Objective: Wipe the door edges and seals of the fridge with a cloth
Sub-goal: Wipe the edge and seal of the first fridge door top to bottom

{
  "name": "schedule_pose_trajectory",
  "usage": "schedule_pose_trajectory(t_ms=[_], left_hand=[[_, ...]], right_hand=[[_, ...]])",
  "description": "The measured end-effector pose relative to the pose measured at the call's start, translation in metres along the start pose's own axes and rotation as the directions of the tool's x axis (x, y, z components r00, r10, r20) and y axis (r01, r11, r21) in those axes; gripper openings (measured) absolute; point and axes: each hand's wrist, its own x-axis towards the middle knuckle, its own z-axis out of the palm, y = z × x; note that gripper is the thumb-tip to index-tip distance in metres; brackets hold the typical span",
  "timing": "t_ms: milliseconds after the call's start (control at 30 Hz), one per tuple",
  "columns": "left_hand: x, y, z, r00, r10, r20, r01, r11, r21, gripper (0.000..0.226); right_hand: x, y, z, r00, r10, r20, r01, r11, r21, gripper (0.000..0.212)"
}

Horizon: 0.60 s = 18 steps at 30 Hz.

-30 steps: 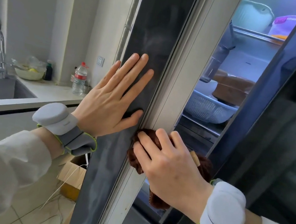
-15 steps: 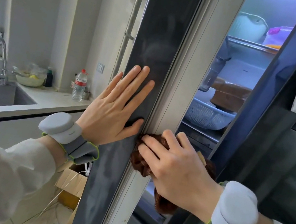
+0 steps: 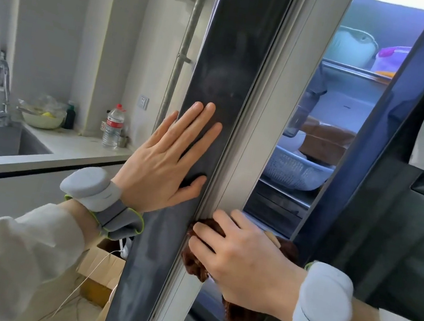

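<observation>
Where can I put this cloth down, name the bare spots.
Bare worktop lies between the sink and the water bottle. The corner behind is crowded: bowl, dark bottle. Both hands are busy: left hand flat on the door, right hand gripping the cloth.

No legible text anywhere. Water bottle (image 3: 114,126) on the bench (image 3: 74,145) has a red-and-white label, but the print's too small and blurred to read. Wall socket (image 3: 143,102) and dark fridge door (image 3: 225,84) show no readable markings, brand or nos.
</observation>
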Motion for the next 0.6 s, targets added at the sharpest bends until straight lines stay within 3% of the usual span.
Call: schedule_pose_trajectory(t_ms=[233, 433, 600], left_hand=[[-0.001, 0.0, 0.001, 1.0, -0.005, -0.007, 0.005, 1.0, -0.003, 0.07], [-0.001, 0.001, 0.001, 1.0, -0.005, -0.011, 0.005, 1.0, -0.003, 0.07], [-0.001, 0.002, -0.002, 1.0, -0.009, 0.006, 0.009, 1.0, 0.0, 0.07]], right_hand=[[0.016, 0.031, -0.025, 0.994, -0.082, -0.065, 0.067, 0.976, -0.209, 0.037], [0.014, 0.01, -0.005, 0.992, -0.111, -0.065, 0.101, 0.985, -0.142, 0.023], [0.006, -0.017, 0.019, 0.996, -0.08, -0.034, 0.078, 0.995, -0.069, 0.026]])
